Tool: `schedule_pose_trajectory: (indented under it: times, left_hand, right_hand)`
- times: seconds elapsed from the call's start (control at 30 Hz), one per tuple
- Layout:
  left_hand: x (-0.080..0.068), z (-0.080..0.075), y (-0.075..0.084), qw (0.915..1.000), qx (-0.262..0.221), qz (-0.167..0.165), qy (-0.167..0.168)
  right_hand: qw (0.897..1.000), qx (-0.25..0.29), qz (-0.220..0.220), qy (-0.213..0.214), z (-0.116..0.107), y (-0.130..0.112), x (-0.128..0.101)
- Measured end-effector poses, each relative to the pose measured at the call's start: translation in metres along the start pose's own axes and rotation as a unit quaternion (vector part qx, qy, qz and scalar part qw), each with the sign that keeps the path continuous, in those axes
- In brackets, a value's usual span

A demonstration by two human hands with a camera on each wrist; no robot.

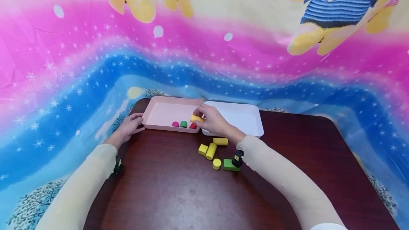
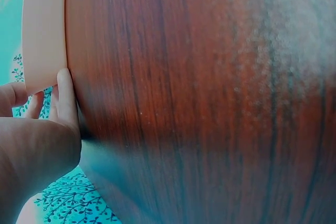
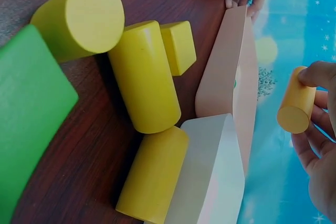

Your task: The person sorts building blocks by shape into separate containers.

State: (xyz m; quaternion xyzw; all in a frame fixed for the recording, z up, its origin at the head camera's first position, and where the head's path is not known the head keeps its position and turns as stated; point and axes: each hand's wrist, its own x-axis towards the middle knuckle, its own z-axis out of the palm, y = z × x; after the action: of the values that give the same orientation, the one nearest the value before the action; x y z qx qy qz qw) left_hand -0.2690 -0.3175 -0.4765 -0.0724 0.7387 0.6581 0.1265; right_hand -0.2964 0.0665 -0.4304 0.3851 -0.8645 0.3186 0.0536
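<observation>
The right hand [image 1: 213, 120] pinches a yellow cylinder [image 1: 197, 118] over the pink tray [image 1: 159, 111]; a loose pinch could drop it onto the counter [image 1: 179, 187].

The left hand [image 1: 129, 126], fingers relaxed, touches the tray's edge.

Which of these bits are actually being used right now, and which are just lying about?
In use:
right hand holding a yellow cylinder
pink tray
left hand touching the tray

Lying about:
white tray
green block
yellow cube
</observation>
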Motion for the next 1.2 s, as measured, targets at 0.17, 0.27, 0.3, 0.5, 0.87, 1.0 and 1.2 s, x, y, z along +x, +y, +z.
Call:
schedule_pose_trajectory:
  times: [0.17,0.27,0.3,0.5,0.87,1.0,1.2]
  left_hand:
    - [0.003,0.000,-0.003,1.0000,0.005,0.003,0.005]
    - [0.005,0.000,-0.005,0.9999,0.008,0.004,0.008]
    - [0.006,-0.001,-0.006,0.9999,0.008,0.004,0.008]
    - [0.012,-0.004,-0.015,0.9999,0.010,0.004,0.008]
    - [0.016,-0.007,-0.021,0.9998,0.012,0.008,0.014]
    - [0.016,-0.006,-0.020,0.9998,0.012,0.008,0.013]
    - [0.015,-0.005,-0.018,0.9997,0.016,0.012,0.015]
  right_hand:
    - [1.000,0.004,0.017,-0.002,0.001,0.004,0.005]
    - [1.000,-0.002,0.022,0.000,0.002,0.007,0.008]
    - [1.000,-0.005,0.025,0.001,0.003,0.008,0.009]
    - [0.999,-0.010,0.044,0.003,0.007,0.013,0.012]
    - [0.998,-0.005,0.068,0.004,0.016,0.018,0.021]
    - [0.997,-0.004,0.072,0.002,0.020,0.018,0.023]
    - [0.998,-0.009,0.067,0.005,0.024,0.019,0.025]
